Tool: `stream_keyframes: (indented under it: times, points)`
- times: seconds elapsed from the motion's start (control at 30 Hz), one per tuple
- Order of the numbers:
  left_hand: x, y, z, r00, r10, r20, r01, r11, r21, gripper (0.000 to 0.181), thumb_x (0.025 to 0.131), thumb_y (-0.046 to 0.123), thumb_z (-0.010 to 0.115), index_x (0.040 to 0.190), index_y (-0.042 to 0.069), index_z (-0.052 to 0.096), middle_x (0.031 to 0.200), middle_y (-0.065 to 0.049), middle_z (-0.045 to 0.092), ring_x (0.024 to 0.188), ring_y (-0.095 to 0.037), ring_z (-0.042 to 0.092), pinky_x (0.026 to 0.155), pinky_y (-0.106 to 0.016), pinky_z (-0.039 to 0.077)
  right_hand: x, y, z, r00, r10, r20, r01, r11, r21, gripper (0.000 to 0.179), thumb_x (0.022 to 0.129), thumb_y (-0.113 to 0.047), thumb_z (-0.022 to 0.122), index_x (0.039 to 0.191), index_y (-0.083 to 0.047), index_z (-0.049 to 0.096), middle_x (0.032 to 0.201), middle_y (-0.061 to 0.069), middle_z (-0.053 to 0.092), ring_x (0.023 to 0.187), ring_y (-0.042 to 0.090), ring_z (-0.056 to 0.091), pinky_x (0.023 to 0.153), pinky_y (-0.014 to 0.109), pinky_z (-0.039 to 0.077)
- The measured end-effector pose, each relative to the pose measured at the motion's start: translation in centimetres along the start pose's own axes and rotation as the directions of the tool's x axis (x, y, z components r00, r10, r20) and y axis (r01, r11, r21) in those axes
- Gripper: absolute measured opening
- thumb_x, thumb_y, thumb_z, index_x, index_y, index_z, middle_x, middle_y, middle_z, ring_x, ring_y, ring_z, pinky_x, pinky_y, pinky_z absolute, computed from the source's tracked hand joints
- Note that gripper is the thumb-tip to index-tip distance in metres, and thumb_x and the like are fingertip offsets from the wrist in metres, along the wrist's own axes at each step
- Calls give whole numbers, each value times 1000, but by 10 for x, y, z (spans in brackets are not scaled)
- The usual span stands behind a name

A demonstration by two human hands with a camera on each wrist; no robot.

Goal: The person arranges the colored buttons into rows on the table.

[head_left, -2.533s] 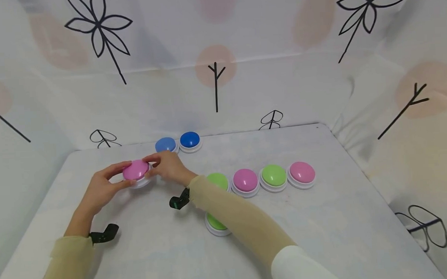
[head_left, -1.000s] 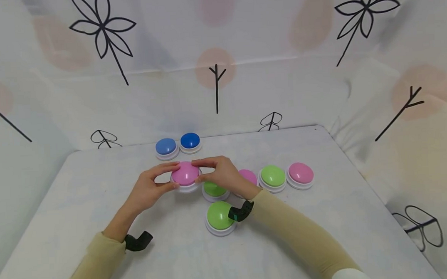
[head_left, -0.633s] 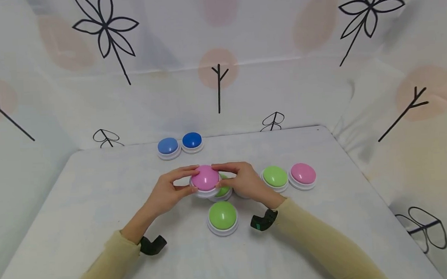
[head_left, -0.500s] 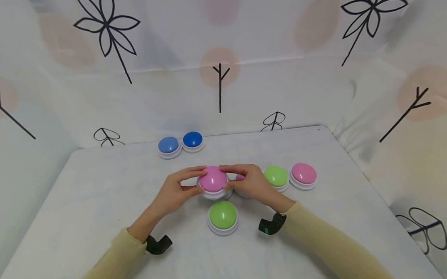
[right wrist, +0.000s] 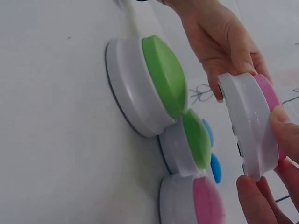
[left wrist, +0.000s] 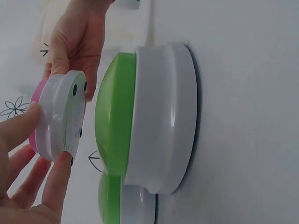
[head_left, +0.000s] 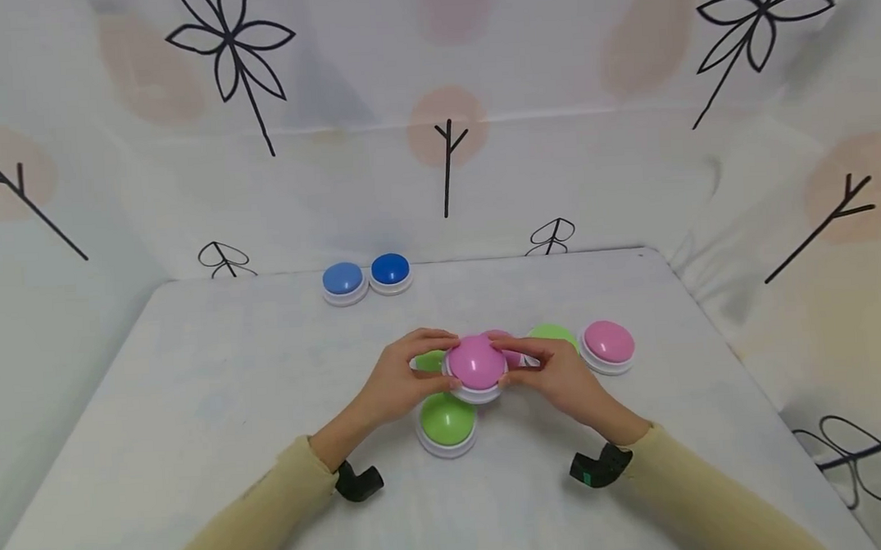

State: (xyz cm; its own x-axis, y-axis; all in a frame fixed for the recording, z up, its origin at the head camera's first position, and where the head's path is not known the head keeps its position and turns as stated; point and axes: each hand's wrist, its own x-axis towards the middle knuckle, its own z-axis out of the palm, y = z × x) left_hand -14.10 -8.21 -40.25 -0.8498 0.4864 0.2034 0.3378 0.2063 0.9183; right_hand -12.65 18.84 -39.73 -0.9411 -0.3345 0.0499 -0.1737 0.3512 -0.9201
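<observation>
A pink push button (head_left: 477,362) with a white round base is held above the table between both hands. My left hand (head_left: 399,377) pinches its left side and my right hand (head_left: 563,378) pinches its right side. In the left wrist view, small dark feet show on the underside of the raised button (left wrist: 58,116). Just below and in front sits a green button (head_left: 448,422), apart from the held one. Behind the hands, another green button (head_left: 429,362) and a second pink button (head_left: 514,359) are partly covered.
A row continues right with a green button (head_left: 554,333), partly hidden by my right hand, and a pink button (head_left: 608,342). A light blue button (head_left: 342,279) and a dark blue button (head_left: 390,270) stand by the table's (head_left: 217,400) back edge. Patterned cloth (head_left: 554,163) hangs around.
Both hands have carried the pink button from the table's left side rightward and nearer, past the rear green button, to behind and above the front green one. The other buttons have stayed put.
</observation>
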Motion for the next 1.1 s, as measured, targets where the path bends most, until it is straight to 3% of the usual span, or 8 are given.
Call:
stream_keyframes:
  times: [0.37,0.5,0.7,0.87,1.1]
  points:
    - [7,0,27,996,39,82,-41,999,26,45,82,17,84,124,14,70,129,4,60,123,-17,53,89,-29,55,-29,13,-14,1000,2,-6,-2,1000,14,52,82,-15,82,131,-12,67,137,8,60,120,32,60,88,27,54]
    - [9,1,35,992,42,117,-55,993,104,44,83,21,84,125,15,71,128,7,62,124,-13,53,96,-28,51,-37,19,-18,1000,-10,-12,10,1000,2,51,81,-12,83,129,-9,68,135,11,61,119,31,61,87,29,55]
    - [11,-1,42,982,38,187,-77,976,204,42,82,21,84,123,16,72,126,6,64,115,-8,57,93,-23,50,-48,28,-19,998,67,8,-67,998,8,53,80,-15,84,130,-12,67,136,10,61,113,25,65,86,29,55]
    - [10,-5,45,975,36,217,-100,951,293,42,82,25,84,122,17,73,124,5,66,113,-6,58,89,-19,49,-52,36,-16,999,43,25,-43,999,21,52,79,-11,84,127,-6,68,132,12,64,113,22,65,86,27,55]
    - [10,-6,43,967,47,250,-150,899,412,41,83,26,83,122,17,73,122,6,67,116,-6,57,97,-21,46,-49,40,-12,999,-1,50,0,1000,28,51,79,-9,84,128,-5,68,130,11,65,117,14,63,92,30,52]
